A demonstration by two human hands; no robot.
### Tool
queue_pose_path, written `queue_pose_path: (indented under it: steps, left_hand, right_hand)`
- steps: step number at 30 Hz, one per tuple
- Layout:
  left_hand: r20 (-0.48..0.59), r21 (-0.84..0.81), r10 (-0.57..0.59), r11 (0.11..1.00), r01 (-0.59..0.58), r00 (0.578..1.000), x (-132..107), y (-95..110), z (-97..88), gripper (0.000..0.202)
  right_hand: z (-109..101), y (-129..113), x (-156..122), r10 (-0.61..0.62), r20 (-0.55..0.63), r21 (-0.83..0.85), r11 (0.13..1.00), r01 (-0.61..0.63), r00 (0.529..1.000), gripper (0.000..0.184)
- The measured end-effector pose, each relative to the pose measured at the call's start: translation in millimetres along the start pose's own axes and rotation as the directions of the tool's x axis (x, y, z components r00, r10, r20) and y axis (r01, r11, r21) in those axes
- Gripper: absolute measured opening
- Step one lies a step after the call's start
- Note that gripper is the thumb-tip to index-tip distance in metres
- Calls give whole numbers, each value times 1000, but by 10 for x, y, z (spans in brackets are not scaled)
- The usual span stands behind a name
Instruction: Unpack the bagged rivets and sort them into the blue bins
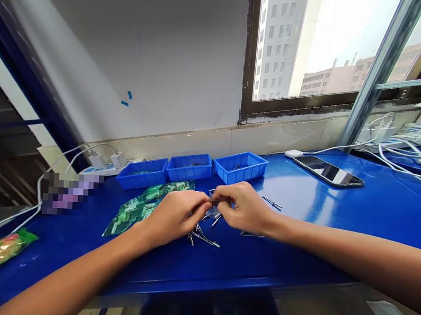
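In the middle of the blue table, my left hand (pixel 180 213) and my right hand (pixel 245 211) meet with their fingertips pinched together. Between them is a small clear plastic bag (pixel 213 212), its top edge gripped by both hands. Part of the bag is hidden by my fingers, and I cannot tell what it contains. Several silver blind rivets (pixel 205 239) lie loose beneath my hands. Another small group of rivets (pixel 272 203) rests to the right of my right hand. Left of my left hand is a spread of green-tinted clear packets (pixel 136 209).
Three blue bins stand along the back: a left bin (pixel 143 173), a middle bin (pixel 189 167) and a right bin (pixel 241 169) with a few pieces inside. A phone (pixel 329 171) lies back right near white cables (pixel 398 157). A wrapped snack (pixel 3 253) is at far left.
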State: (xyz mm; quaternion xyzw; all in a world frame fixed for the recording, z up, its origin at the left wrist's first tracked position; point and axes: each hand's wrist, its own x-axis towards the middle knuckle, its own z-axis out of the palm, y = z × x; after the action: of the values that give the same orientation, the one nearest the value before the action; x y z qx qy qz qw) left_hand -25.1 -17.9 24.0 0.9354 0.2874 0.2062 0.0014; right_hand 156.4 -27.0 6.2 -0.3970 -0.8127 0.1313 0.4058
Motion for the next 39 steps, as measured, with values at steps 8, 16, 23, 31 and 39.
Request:
queue_pose_path:
  steps: [8,16,23,31,39]
  left_hand:
    - [11,12,19,1000,-19,1000,5,27,-3,22]
    - [-7,12,0,1000,1,1000,0,-13,-9,23]
    - [-85,-4,-32,1000,31,996,0,-32,-39,16]
    - [-235,-50,-113,993,104,965,-11,-6,-49,10]
    - [-146,-414,-339,874,253,929,30,-6,-55,10]
  right_hand:
    - [-7,-59,-10,38,8,10,999,-38,999,15]
    - [3,-21,-1,17,5,50,999,-18,1000,16]
    - [-7,11,25,32,-22,74,997,-30,999,25]
    - [-4,-9,33,133,18,345,929,-131,991,19]
    - [-23,-86,15,65,-68,402,915,-32,996,10]
